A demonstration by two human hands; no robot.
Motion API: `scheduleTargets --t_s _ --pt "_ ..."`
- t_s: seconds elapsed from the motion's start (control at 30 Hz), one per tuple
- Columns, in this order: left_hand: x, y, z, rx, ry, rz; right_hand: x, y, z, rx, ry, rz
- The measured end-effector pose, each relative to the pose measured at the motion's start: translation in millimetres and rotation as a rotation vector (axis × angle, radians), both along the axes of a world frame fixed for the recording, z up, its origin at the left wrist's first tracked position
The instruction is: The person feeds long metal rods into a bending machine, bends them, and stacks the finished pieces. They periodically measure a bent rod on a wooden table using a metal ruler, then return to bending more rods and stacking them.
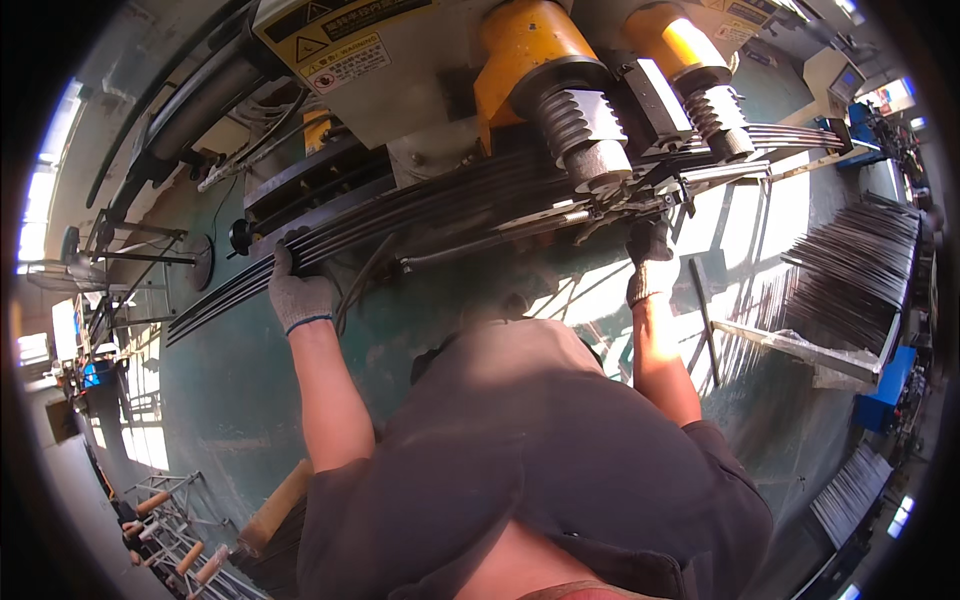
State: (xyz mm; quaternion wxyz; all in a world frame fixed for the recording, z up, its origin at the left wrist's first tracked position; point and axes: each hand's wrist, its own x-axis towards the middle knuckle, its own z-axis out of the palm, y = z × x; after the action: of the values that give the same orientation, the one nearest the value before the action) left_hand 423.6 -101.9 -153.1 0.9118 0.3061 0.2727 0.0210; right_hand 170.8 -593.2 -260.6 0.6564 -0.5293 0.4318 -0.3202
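A bundle of several long thin dark metal rods [430,205] runs across a machine from lower left to upper right. My left hand [293,290], in a grey knit glove, grips the bundle near its left part. My right hand [648,262], also gloved, reaches up to the rods just below the machine's grey threaded rollers [585,140], and its fingers seem closed on them. The rods pass under two yellow housings [530,50] with ribbed rollers. My grey shirt fills the lower middle of the view.
More rods lie in a rack [860,275] at the right, over a blue stand [890,375]. A green floor [230,380] lies below. Wooden-handled tools [175,540] sit on a frame at lower left. A yellow warning label [335,45] is on the machine's grey body.
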Motion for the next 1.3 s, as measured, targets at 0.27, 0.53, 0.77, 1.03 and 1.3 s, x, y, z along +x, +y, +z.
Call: scheduleTargets --t_s 0.27,0.53,0.77,1.03,1.3 --pt "-15 -50 -8 -0.028 0.002 -0.036 12 44 11 0.241 -0.029 0.172" --pt "-36 -47 4 -0.239 -0.139 -0.255 5 83 -41 0.316 0.121 0.334" --pt "-13 132 10 -0.232 -0.303 -0.137 -28 118 -99 0.313 0.346 0.337" --pt "47 380 -16 0.008 -0.084 0.214 -81 194 -141 0.339 0.587 0.29" --pt "67 402 -13 0.114 -0.232 -0.091 -185 237 -194 0.418 0.695 0.218"
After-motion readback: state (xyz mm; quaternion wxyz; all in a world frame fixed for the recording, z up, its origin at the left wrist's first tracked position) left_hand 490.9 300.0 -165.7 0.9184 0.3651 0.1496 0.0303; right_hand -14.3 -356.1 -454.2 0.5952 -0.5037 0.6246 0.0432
